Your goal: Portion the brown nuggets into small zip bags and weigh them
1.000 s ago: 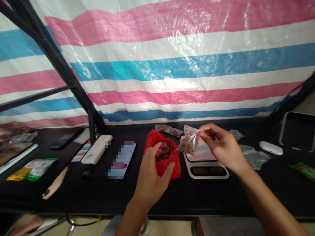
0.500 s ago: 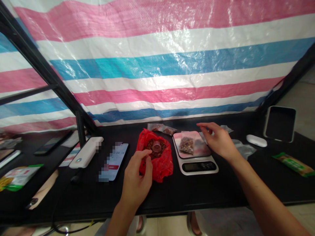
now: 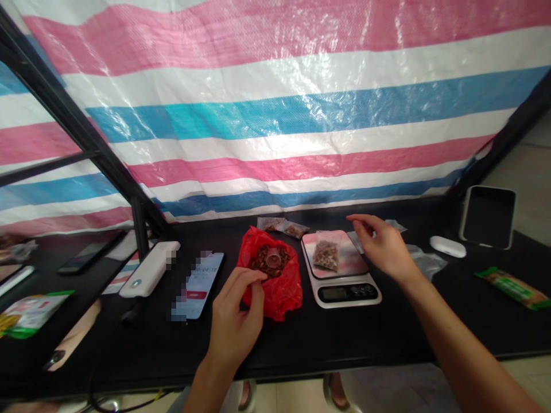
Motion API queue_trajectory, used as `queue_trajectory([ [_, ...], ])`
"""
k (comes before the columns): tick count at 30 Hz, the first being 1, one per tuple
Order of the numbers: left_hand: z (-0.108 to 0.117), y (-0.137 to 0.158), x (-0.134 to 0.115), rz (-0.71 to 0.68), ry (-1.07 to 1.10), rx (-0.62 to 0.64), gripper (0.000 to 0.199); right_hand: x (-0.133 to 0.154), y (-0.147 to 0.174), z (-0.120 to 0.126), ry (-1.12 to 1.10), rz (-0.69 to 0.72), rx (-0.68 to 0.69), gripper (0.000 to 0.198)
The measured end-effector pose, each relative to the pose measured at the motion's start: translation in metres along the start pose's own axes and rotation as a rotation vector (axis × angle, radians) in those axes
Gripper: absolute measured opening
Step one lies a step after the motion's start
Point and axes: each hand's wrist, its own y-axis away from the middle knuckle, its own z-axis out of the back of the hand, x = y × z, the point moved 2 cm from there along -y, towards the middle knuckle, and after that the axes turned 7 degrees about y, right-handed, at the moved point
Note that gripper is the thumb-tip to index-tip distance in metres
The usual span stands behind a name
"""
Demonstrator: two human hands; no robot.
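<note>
On a white kitchen scale (image 3: 348,297) lies a clear bag of brown dried bits (image 3: 326,255). My right hand (image 3: 381,244) hovers at the scale's right side, thumb and fingers apart, with nothing in it. To the left, an open red plastic bag (image 3: 284,301) holds loose brown bits (image 3: 282,268) with a small clear cup (image 3: 273,258) standing among them. My left hand (image 3: 236,315) is over the near left rim of the red bag, fingers bent and thumb apart, seemingly holding nothing. Whether its fingertips touch the bag is hard to tell.
Filled clear packets (image 3: 294,229) lie behind the red bag. Empty clear bags (image 3: 426,261) sit right of the scale, near a white case (image 3: 447,246), a propped phone (image 3: 488,217) and a green snack packet (image 3: 514,288). Leftward are a lit phone (image 3: 204,284) and a white power bank (image 3: 148,269).
My left hand has shifted slightly left and down at the red bag. My right hand has moved a little to the right, away from the scale. The packet stays on the scale.
</note>
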Motion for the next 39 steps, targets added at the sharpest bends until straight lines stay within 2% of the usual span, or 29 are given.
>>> queue_trajectory([
  [7, -0.003, 0.000, -0.001, -0.021, 0.006, 0.005, 0.022, 0.001, 0.003, -0.009, 0.036, 0.020, 0.124, 0.037],
  [13, -0.004, -0.002, -0.003, -0.016, 0.021, 0.004, 0.022, 0.007, 0.005, -0.012, 0.056, 0.054, 0.150, 0.039],
  [17, -0.008, -0.002, -0.005, -0.020, 0.040, 0.007, 0.022, 0.008, 0.007, -0.019, 0.124, 0.089, 0.229, 0.030],
  [20, -0.015, 0.001, -0.009, 0.010, 0.062, -0.113, 0.019, 0.021, 0.008, -0.018, -0.001, 0.129, 0.213, 0.022],
  [22, -0.021, 0.005, -0.014, 0.097, 0.133, -0.281, 0.013, 0.039, 0.009, -0.014, -0.204, 0.187, 0.229, 0.021],
  [24, -0.031, 0.009, -0.018, 0.300, 0.248, -0.340, 0.017, 0.064, 0.013, -0.011, -0.374, 0.245, 0.296, 0.021],
  [26, -0.042, 0.011, -0.023, 0.505, 0.365, -0.297, 0.026, 0.088, 0.018, -0.011, -0.462, 0.286, 0.364, 0.019],
  [28, -0.054, 0.012, -0.027, 0.664, 0.548, -0.170, 0.033, 0.107, 0.024, -0.018, -0.520, 0.287, 0.422, 0.016],
  [30, -0.061, 0.012, -0.028, 0.799, 0.709, -0.101, 0.041, 0.117, 0.028, -0.030, -0.569, 0.219, 0.453, 0.011],
  [33, -0.063, 0.013, -0.023, 0.945, 0.820, -0.137, 0.053, 0.118, 0.029, -0.050, -0.618, 0.041, 0.433, 0.022],
  [36, -0.061, 0.013, -0.017, 1.014, 0.858, -0.135, 0.054, 0.115, 0.027, -0.063, -0.635, -0.084, 0.410, 0.020],
  [39, -0.059, 0.015, -0.015, 1.045, 0.865, -0.067, 0.051, 0.117, 0.026, -0.071, -0.620, -0.133, 0.415, 0.015],
])
